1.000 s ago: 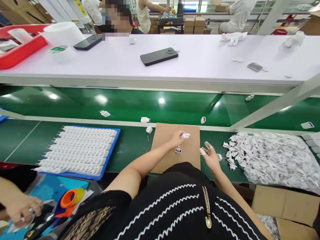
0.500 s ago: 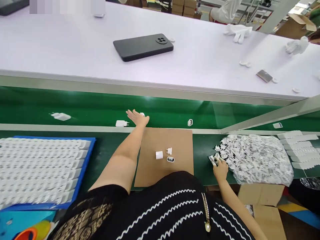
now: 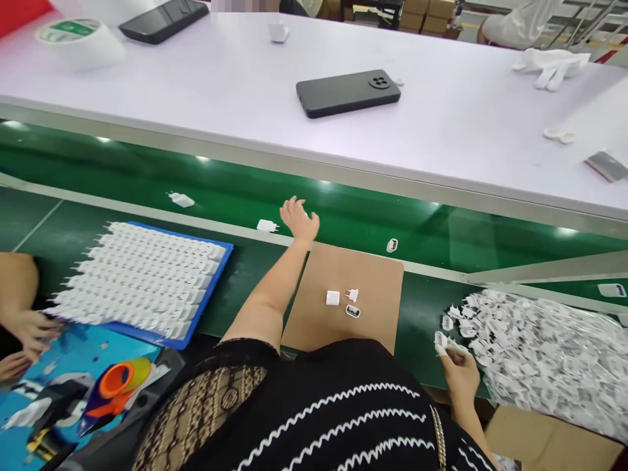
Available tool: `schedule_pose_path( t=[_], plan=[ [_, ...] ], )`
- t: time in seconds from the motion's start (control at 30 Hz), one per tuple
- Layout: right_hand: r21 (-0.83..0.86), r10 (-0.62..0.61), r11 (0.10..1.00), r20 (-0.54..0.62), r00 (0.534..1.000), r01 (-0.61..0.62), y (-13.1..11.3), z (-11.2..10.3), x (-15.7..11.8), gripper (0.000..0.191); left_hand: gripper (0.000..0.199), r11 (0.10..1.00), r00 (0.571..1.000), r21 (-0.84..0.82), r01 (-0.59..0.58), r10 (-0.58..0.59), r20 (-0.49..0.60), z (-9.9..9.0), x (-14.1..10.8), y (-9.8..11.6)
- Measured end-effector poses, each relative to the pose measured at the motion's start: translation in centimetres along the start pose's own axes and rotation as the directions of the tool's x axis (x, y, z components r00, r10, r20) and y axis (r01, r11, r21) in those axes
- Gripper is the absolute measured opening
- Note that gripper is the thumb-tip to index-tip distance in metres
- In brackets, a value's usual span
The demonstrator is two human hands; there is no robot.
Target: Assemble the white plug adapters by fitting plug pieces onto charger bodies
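The white plug piece (image 3: 440,340) is at the lower right of the frame, pinched between the thumb and fingers of your right hand (image 3: 460,374), with white covers on some fingertips. Just beside it lies a heap of similar white pieces (image 3: 554,360), partly under clear plastic.

Your left hand (image 3: 300,222) is over the green belt (image 3: 235,196) near the middle of the frame, fingers spread; a speck of white shows by them, and you cannot tell from this view whether they grip it.

Between your hands, on the brown board (image 3: 314,324), you have a white block (image 3: 332,298), a small pronged piece (image 3: 352,295) and an oval shell (image 3: 352,311), close together. On the belt, a white charger (image 3: 267,226) lies left of your left hand, another (image 3: 181,199) lies farther left, and an open-ended shell (image 3: 392,246) lies right.

At left centre, a blue tray (image 3: 222,261) carries rows of white chargers (image 3: 142,281). A co-worker's hand (image 3: 34,333) is at the left edge.

Above, the white shelf (image 3: 235,85) holds a dark phone (image 3: 348,95) and, upper left, a tape roll (image 3: 81,49) whose green label is too blurred to read.
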State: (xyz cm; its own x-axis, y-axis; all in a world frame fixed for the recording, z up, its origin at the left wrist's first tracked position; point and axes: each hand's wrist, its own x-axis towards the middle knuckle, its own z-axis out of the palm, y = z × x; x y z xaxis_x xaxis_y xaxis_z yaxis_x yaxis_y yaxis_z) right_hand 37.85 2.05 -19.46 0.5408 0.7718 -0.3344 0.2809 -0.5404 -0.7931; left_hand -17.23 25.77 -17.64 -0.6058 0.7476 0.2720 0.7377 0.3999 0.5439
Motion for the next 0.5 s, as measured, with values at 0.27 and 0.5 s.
schedule_pose_path(
  t=[0.27, 0.5],
  plan=[
    [0.054, 0.166, 0.985, 0.014, 0.986, -0.167, 0.2, -1.8, -4.8, 0.072, 0.071, 0.913, 0.87, 0.173, 0.369, -0.405, 0.282, -5.4, 5.8, -14.6],
    [0.008, 0.278, 0.961, 0.017, 0.961, -0.278, -0.2, -2.9, -8.8, 0.072, 0.057, 0.936, 0.87, 0.032, 0.35, -0.337, 0.359, -4.7, 8.6, -20.1]
  ],
)
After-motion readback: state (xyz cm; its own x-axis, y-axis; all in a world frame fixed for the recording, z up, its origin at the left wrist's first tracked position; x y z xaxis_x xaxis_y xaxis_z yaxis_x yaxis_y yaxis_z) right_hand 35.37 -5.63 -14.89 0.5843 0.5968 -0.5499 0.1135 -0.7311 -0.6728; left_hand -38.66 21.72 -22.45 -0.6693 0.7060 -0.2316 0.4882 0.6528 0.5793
